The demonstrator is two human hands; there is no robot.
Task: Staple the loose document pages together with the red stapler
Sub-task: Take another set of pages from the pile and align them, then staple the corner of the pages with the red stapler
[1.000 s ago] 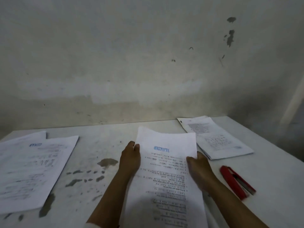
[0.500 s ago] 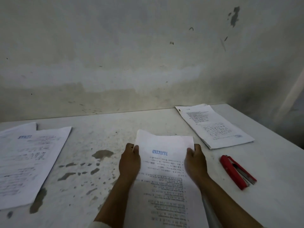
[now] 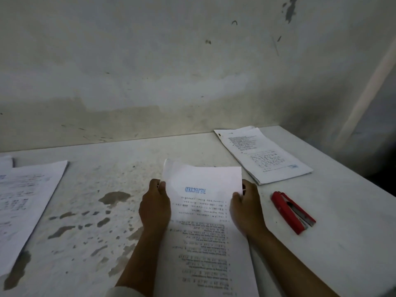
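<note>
Worn white table [image 3: 120, 189] with dark chipped patches, printed paper stacks at far right [image 3: 263, 155] and left [image 3: 23, 202], stained grey-white wall [image 3: 150, 61] behind.

Left hand [image 3: 154, 207] and right hand [image 3: 246, 210] both curled in grip.

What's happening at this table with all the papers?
A person is holding a set of printed pages by its side edges, the left hand on one side and the right hand on the other. The red stapler lies untouched on the white table just right of the right hand, so nothing is stapled yet. Two other paper stacks lie nearby, one far right, one at the left.
</note>
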